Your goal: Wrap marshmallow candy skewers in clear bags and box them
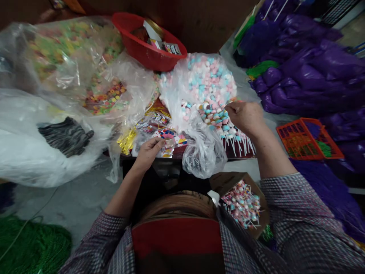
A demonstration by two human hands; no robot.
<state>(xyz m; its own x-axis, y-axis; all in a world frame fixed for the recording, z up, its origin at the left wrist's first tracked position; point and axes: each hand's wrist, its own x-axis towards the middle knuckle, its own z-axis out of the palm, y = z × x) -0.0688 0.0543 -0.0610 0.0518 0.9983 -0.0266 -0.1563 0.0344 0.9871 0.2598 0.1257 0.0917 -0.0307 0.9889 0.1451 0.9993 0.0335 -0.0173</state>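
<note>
We see L hand (149, 150) pinching small clear plastic packet (170, 143); R hand (245, 117) wrist-bent by pink-white-blue round candies (213, 114), fingers curled, can't tell grip.

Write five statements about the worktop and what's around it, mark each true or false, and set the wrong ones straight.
1. The left hand pinches a clear wrapper. True.
2. The right hand is inside the red basin. False: it is at the pastel sweets.
3. An open cardboard box holds lollipops. True.
4. The dark patterned cloth lies in the orange basket. False: it lies on white plastic.
5. The green strands at the lower left are purple-coloured. False: they are green.
</note>
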